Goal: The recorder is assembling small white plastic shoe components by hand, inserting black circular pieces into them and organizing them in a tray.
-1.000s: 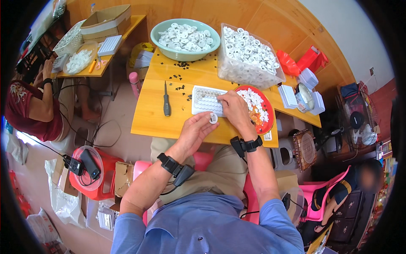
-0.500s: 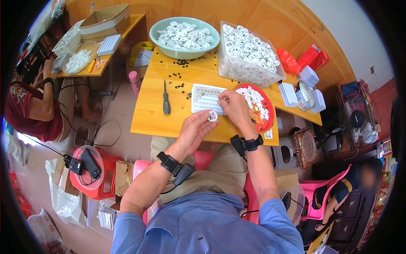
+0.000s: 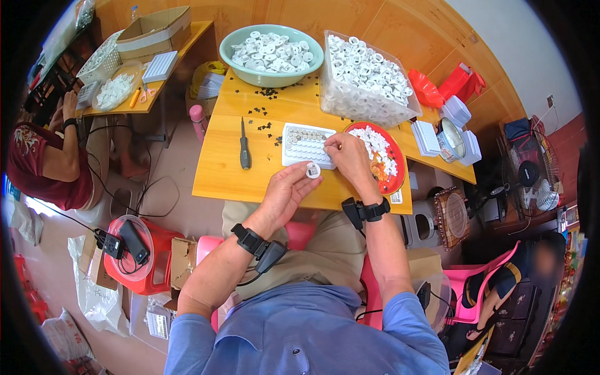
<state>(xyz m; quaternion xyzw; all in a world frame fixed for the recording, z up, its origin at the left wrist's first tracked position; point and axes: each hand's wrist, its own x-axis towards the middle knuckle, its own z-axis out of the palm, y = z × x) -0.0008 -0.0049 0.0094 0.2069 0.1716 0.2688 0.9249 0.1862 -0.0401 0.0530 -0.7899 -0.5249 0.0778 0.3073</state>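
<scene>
Between thumb and fingers, my left hand [image 3: 289,189] grips a small round white plastic part [image 3: 313,170] with a cut-out in its middle, just off the near edge of a white tray [image 3: 304,156]. Round metallic pieces sit in the tray's far rows; its nearer rows show white pockets. My right hand [image 3: 349,157] is pinched closed over the tray's right side, and whatever its fingertips hold is too small to make out. Right of it lies a red plate [image 3: 397,155] with small white pieces and something orange. A screwdriver [image 3: 245,150] lies left of the tray.
A green basin [image 3: 271,78] and a clear plastic bin [image 3: 365,103], both full of white parts, stand at the table's back. Small black pieces [image 3: 267,93] are scattered before the basin. White trays [image 3: 426,139] and a tin [image 3: 451,140] stand right. Another person [image 3: 53,162] sits left.
My right hand's fingertips have shifted very slightly over the tray. The left hand keeps the white part in almost the same place.
</scene>
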